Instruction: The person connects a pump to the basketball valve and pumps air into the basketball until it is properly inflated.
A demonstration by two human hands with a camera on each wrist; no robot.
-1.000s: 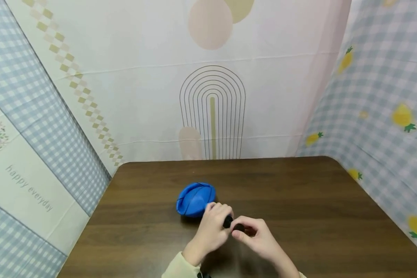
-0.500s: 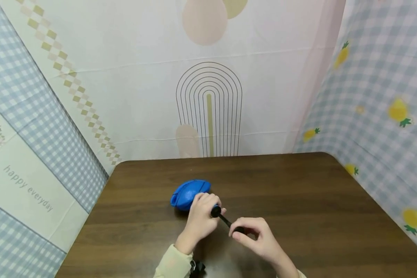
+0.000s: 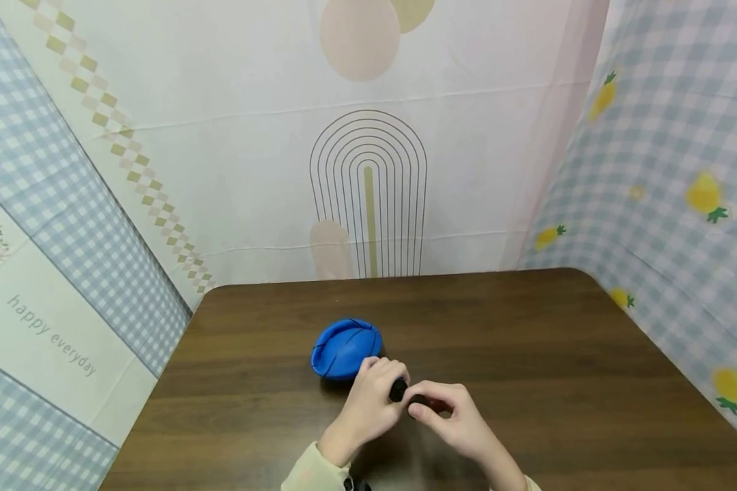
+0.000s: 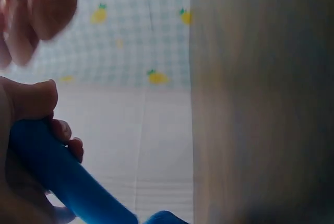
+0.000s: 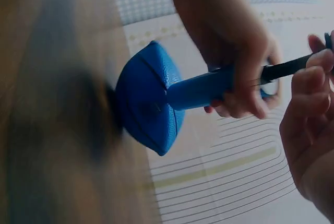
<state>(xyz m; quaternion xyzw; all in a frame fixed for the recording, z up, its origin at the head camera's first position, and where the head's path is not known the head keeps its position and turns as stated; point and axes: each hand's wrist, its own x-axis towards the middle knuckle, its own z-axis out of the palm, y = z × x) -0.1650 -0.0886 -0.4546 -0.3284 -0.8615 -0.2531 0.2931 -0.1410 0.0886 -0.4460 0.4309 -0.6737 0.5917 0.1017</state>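
Note:
A partly collapsed blue ball (image 3: pixel 346 349) with dark seam lines sits on the table, folded in on itself. A blue hand pump (image 5: pixel 201 88) runs from the ball; its tip meets the ball in the right wrist view. My left hand (image 3: pixel 371 407) wraps round the pump's barrel, thumb near its black top end (image 3: pixel 398 389). Close beside it, my right hand (image 3: pixel 457 417) pinches the pump's black handle (image 3: pixel 418 402) between thumb and fingers. A stretch of black rod (image 5: pixel 287 69) shows between the two hands. In the left wrist view the blue barrel (image 4: pixel 62 174) lies along the left palm.
The brown wooden table (image 3: pixel 497 320) extends around the hands. Behind it hangs a white patterned cloth (image 3: pixel 252 184), with checked cloths (image 3: pixel 663 259) along the sides. A black strap piece (image 3: pixel 359 484) shows at the left wrist.
Half a second ago the hands were farther apart with more rod showing. Now the left hand and barrel are nearer the right hand, as they were one second ago, and the ball has tipped back.

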